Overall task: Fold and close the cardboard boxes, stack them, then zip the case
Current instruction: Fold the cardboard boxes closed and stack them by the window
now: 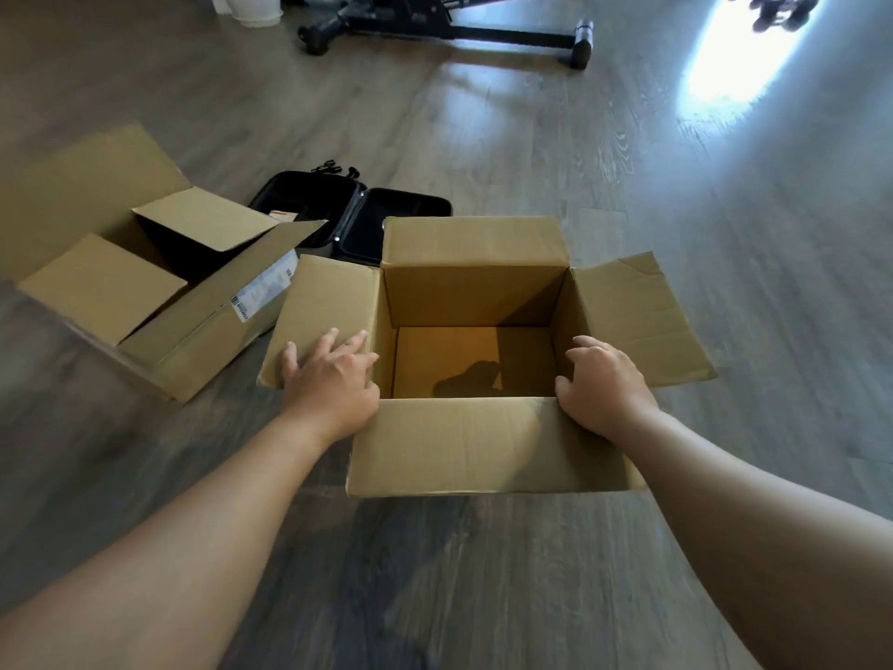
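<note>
the open cardboard box (pixel 476 302) sits upright on the wood floor (pixel 531 573), mouth facing up, all four flaps splayed outward; its opening is nearly square, slightly longer left to right. the left hand (pixel 331 379) lies flat on the left flap (pixel 321 311), fingers spread and straight. the right hand (pixel 604 386) grips the box's near right corner, fingers curled over the rim and onto the right flap (pixel 638 311). the two hands are well apart, one on each side. a second, larger box (pixel 145 282) lies to the left, its long axis running diagonally, flaps partly folded in. just behind both, the black case (pixel 357 220) lies open flat. a black metal frame (pixel 449 26) stands farther back.
</note>
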Available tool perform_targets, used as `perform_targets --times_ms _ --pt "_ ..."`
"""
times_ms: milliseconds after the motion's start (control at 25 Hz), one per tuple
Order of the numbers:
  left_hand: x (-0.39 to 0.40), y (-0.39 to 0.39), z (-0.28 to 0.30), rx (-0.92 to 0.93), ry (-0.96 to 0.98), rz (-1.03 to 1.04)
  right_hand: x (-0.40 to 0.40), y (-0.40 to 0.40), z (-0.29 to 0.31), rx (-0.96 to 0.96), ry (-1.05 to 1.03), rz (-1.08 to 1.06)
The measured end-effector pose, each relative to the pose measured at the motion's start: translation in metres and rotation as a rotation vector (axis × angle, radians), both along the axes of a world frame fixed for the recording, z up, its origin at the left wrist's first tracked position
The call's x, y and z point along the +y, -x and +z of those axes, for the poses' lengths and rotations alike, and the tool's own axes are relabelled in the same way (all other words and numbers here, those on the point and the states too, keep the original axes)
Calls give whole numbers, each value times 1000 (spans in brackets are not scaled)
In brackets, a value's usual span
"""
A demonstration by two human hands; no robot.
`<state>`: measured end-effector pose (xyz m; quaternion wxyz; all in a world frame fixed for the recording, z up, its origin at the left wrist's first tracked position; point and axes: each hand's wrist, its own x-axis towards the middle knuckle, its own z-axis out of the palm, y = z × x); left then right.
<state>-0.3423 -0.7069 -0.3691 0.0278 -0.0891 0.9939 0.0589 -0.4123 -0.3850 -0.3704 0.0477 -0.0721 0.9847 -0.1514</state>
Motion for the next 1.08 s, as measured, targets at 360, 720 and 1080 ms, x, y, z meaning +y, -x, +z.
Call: perform_targets --times_ms 360,720,1080 --pt "-37 -5 0 12 -19 192 2 -1 14 101 -58 -189" --pt "-31 -2 44 326 -200 259 27 -13 27 -6 -186 -607" --pt "10 -8 52 268 -651 -197 -16 -18 52 269 294 67"
